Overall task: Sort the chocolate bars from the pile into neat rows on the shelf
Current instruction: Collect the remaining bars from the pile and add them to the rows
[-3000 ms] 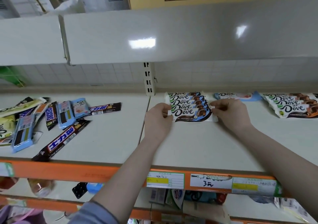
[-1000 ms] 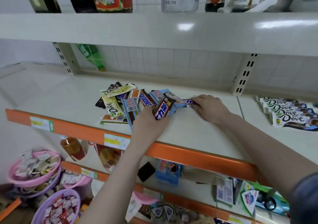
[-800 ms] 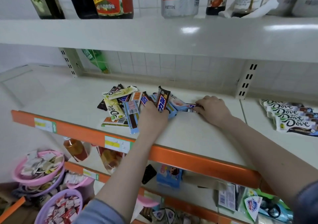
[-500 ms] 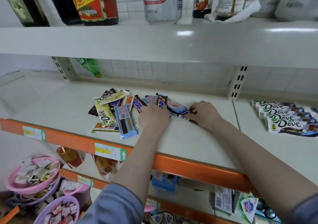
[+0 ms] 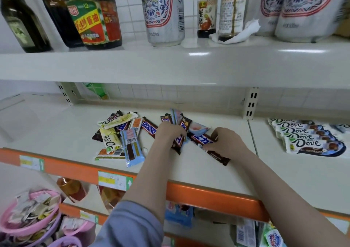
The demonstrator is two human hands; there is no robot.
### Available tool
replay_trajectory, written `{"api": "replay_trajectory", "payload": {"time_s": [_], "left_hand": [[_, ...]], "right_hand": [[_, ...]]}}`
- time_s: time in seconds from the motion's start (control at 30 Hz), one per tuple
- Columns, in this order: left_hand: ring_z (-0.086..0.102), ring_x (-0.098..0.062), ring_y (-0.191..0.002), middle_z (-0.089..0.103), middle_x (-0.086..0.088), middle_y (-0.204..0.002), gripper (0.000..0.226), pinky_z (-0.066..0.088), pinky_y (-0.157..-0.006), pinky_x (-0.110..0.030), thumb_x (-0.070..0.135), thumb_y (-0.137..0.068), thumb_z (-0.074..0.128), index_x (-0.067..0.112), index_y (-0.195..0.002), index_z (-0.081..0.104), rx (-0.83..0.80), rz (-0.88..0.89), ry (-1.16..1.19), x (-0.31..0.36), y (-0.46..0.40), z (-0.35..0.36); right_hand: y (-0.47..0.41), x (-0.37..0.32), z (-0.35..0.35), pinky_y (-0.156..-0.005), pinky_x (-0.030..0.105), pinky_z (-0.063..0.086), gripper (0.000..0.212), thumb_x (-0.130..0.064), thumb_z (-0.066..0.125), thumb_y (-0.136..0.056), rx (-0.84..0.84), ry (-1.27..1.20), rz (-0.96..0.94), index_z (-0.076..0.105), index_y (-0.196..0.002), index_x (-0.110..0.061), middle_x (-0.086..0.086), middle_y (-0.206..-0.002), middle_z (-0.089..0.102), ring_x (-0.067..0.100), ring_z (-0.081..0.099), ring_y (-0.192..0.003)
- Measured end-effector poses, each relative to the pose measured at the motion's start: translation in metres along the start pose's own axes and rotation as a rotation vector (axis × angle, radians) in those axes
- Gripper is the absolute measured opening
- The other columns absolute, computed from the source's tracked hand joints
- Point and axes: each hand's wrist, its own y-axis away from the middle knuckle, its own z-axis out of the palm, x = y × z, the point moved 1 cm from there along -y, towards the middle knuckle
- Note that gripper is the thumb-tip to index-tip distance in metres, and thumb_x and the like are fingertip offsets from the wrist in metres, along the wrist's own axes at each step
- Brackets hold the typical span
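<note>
At frame centre, on the cream shelf (image 5: pixel 217 172) with the orange front lip, the left hand (image 5: pixel 171 133) clenches a dark brown Snickers bar (image 5: pixel 180 139), long axis running away from the lip. The right hand (image 5: pixel 227 142) pinches another long brown bar (image 5: pixel 214 148) lying diagonally toward lower right. The jumbled pile of wrapped bars (image 5: pixel 121 133) lies left; a neat Dove row (image 5: pixel 310 138) far right

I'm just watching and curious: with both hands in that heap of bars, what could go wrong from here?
The left hand grips several bars at once, so one might slip out. The dark bar under the right hand points toward the orange shelf edge and could slide off. Rummaging may also scatter the pile.
</note>
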Motion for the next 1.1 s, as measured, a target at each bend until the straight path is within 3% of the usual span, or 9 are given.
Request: {"api": "replay_trajectory", "payload": {"time_s": [0.17,0.37,0.53,0.63,0.7,0.8,0.87,1.0,1.1], "left_hand": [[0.059,-0.027,-0.074,0.058,-0.011,-0.079,0.026,0.051,-0.07,-0.035,0.008,-0.069,0.069,0.006,-0.089,0.051,0.027,0.108,0.178,-0.015,0.005,0.0],[0.057,-0.021,-0.047,0.059,-0.016,-0.069,0.027,0.047,-0.039,-0.022,-0.005,-0.08,0.05,-0.001,-0.107,0.047,-0.087,0.001,0.758,-0.029,0.031,-0.007],[0.06,-0.021,-0.049,0.06,-0.008,-0.059,0.01,0.055,-0.046,-0.029,-0.005,-0.083,0.049,0.002,-0.087,0.055,-0.261,-0.062,1.03,-0.032,0.049,-0.005],[0.063,-0.021,-0.06,0.065,-0.009,-0.061,0.013,0.057,-0.059,-0.034,-0.004,-0.086,0.046,0.004,-0.086,0.056,-0.401,-0.06,1.136,-0.03,0.057,0.004],[0.065,-0.018,-0.054,0.067,-0.009,-0.059,0.009,0.056,-0.061,-0.034,-0.001,-0.087,0.048,0.005,-0.087,0.055,-0.445,-0.077,1.173,-0.03,0.057,0.013],[0.059,-0.013,-0.045,0.062,-0.004,-0.055,0.001,0.053,-0.047,-0.025,0.005,-0.085,0.058,0.006,-0.086,0.058,-0.464,-0.131,1.123,-0.03,0.061,0.031],[0.057,-0.013,-0.044,0.06,-0.002,-0.055,0.007,0.051,-0.046,-0.024,0.007,-0.08,0.065,0.006,-0.085,0.061,-0.481,-0.138,1.044,-0.027,0.068,0.045],[0.057,-0.013,-0.048,0.063,0.0,-0.057,0.014,0.051,-0.053,-0.028,0.015,-0.075,0.074,0.01,-0.08,0.062,-0.479,-0.053,0.893,-0.006,0.098,0.077],[0.058,-0.012,-0.057,0.07,0.0,-0.069,0.017,0.051,-0.057,-0.028,0.024,-0.075,0.074,0.014,-0.083,0.062,-0.442,0.074,0.802,0.022,0.126,0.111]], "right_hand": [[0.02,0.018,-0.014,-0.069,0.026,0.042,0.031,-0.029,0.062,-0.08,0.021,-0.047,0.006,0.06,-0.107,-0.015,0.005,-0.108,0.064,0.019,0.057,-0.088],[0.056,0.032,-0.028,-0.071,0.029,0.047,0.02,-0.025,0.062,-0.082,0.085,-0.097,0.011,0.065,-0.101,-0.02,0.002,-0.097,0.068,0.018,0.06,-0.085],[0.079,0.031,-0.04,-0.062,0.022,0.046,0.011,-0.024,0.066,-0.078,0.15,-0.144,-0.011,0.066,-0.088,-0.029,-0.007,-0.083,0.068,0.009,0.06,-0.074],[0.094,0.028,-0.045,-0.06,0.016,0.044,0.014,-0.022,0.069,-0.077,0.211,-0.223,-0.013,0.066,-0.086,-0.031,-0.011,-0.079,0.068,0.001,0.061,-0.073],[0.103,0.03,-0.047,-0.061,0.015,0.046,0.017,-0.019,0.07,-0.077,0.263,-0.274,0.009,0.064,-0.084,-0.033,-0.014,-0.078,0.067,-0.001,0.061,-0.073],[0.118,0.046,-0.048,-0.061,0.007,0.043,0.018,-0.016,0.067,-0.079,0.339,-0.329,0.062,0.063,-0.086,-0.032,-0.018,-0.078,0.065,-0.005,0.06,-0.07],[0.128,0.062,-0.05,-0.06,0.005,0.042,0.016,-0.014,0.066,-0.08,0.369,-0.392,0.087,0.066,-0.088,-0.028,-0.014,-0.08,0.068,-0.007,0.059,-0.069],[0.146,0.098,-0.072,-0.063,0.007,0.044,0.016,-0.011,0.066,-0.081,0.371,-0.496,0.061,0.07,-0.093,-0.02,-0.009,-0.087,0.071,-0.003,0.061,-0.072],[0.159,0.131,-0.103,-0.06,0.006,0.043,0.018,-0.007,0.065,-0.08,0.329,-0.584,-0.01,0.071,-0.09,-0.022,-0.012,-0.079,0.073,-0.003,0.062,-0.067]]}}
